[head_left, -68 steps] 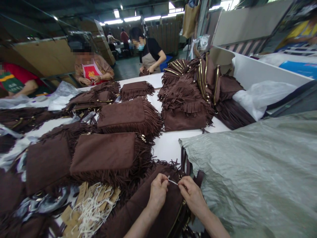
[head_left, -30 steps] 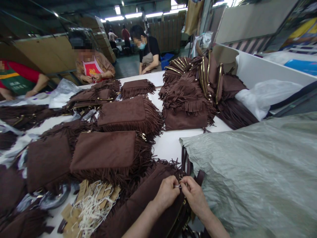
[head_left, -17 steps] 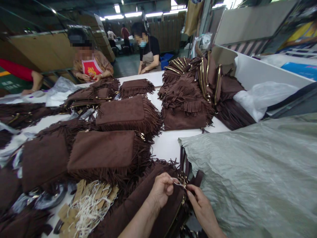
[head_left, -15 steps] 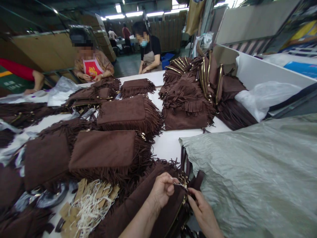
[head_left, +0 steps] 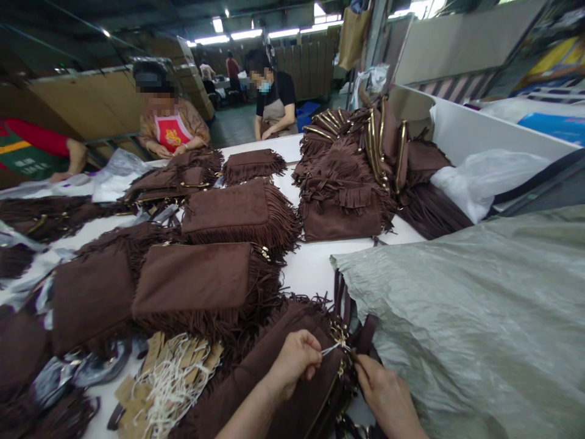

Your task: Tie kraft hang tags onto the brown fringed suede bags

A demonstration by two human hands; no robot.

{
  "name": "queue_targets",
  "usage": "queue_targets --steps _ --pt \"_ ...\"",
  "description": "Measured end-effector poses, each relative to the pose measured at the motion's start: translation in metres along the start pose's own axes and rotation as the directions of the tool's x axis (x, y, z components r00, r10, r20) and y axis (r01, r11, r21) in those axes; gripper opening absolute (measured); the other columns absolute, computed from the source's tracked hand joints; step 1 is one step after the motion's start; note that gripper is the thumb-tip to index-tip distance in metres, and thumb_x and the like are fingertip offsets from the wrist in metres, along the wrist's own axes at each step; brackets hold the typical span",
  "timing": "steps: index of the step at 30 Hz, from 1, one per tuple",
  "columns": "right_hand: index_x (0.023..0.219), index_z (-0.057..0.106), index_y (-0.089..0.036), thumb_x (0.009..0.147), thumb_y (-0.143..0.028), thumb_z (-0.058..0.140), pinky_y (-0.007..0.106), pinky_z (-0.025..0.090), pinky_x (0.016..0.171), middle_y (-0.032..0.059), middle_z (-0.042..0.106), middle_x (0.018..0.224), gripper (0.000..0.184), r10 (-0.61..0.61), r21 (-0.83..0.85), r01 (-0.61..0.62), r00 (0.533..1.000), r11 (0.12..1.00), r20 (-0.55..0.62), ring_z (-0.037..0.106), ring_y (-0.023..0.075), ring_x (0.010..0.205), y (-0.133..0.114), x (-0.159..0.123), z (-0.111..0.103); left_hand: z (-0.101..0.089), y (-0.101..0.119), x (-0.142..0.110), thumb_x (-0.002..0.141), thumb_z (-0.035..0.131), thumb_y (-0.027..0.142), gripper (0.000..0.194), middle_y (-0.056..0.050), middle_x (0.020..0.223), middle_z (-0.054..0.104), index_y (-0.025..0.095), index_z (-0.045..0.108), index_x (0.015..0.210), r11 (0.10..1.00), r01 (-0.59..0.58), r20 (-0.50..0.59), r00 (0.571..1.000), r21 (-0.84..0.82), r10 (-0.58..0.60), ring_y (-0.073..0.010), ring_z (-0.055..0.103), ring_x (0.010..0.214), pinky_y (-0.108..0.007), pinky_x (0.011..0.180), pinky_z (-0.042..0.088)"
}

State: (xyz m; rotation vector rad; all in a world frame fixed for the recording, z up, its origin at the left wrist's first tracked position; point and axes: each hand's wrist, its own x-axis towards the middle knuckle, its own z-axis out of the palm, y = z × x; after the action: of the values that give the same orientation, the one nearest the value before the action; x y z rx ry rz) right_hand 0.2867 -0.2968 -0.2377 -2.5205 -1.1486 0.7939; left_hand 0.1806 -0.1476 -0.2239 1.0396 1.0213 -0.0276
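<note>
My left hand [head_left: 295, 360] is closed in a pinch on a white string [head_left: 329, 349], drawn tight toward the gold metal hardware [head_left: 339, 332] of a dark brown fringed bag [head_left: 256, 372]. This bag lies on the table in front of me. Beside the hardware, my right hand [head_left: 386, 390] is closed, thumb and fingers pressed together on a small brownish piece that I cannot make out. To the left of the bag lies a pile of brown cardboard tags [head_left: 130, 396] with tangled white strings [head_left: 176, 378].
More brown fringed bags [head_left: 194, 283] lie in rows on the white table [head_left: 306, 268], with a heap of them [head_left: 342, 210] at the back right. A grey-green plastic sheet [head_left: 466, 317] covers the right side. Co-workers [head_left: 274, 100] are across the table.
My left hand has moved slightly down and left, and the white string now runs straight. My right hand has turned and shifted a little right and down.
</note>
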Motion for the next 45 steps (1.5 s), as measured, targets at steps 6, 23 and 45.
queue_targets --steps 6,23,45 --pt "0.063 0.054 -0.022 0.080 -0.030 0.036 0.028 0.033 0.053 0.0026 0.062 0.059 0.026 0.021 0.067 -0.019 0.999 0.998 -0.034 0.059 0.0199 0.059 -0.003 0.003 -0.028 0.000 0.001 -0.003 0.052 0.060 0.021 0.018 0.008 0.035 0.042 0.016 0.044 0.047 0.989 0.018 0.047 0.999 0.149 -0.025 -0.0029 0.030 0.025 -0.018 0.031 0.013" --pt "0.052 0.055 -0.014 0.042 -0.048 0.073 0.018 0.010 0.037 -0.0072 0.043 0.038 0.039 0.282 0.915 -0.373 0.904 0.154 0.321 0.022 -0.0004 0.033 0.004 0.006 -0.025 -0.003 0.010 -0.013 0.063 0.065 0.023 0.018 -0.009 0.085 0.065 0.009 0.063 0.074 0.762 0.139 0.301 0.950 -0.633 0.078 -0.0009 0.039 0.040 -0.016 0.041 0.025" --pt "0.057 0.058 -0.014 0.050 -0.045 0.072 0.016 0.012 0.036 -0.0061 0.044 0.041 0.035 0.293 0.922 -0.369 0.900 0.118 0.323 0.024 -0.0001 0.035 0.011 -0.002 -0.017 0.019 0.026 0.033 0.083 0.036 0.017 0.030 -0.008 0.112 0.050 0.022 0.061 0.097 0.087 -0.534 0.461 0.792 0.841 0.401 -0.0225 0.046 0.100 -0.034 0.082 0.040"
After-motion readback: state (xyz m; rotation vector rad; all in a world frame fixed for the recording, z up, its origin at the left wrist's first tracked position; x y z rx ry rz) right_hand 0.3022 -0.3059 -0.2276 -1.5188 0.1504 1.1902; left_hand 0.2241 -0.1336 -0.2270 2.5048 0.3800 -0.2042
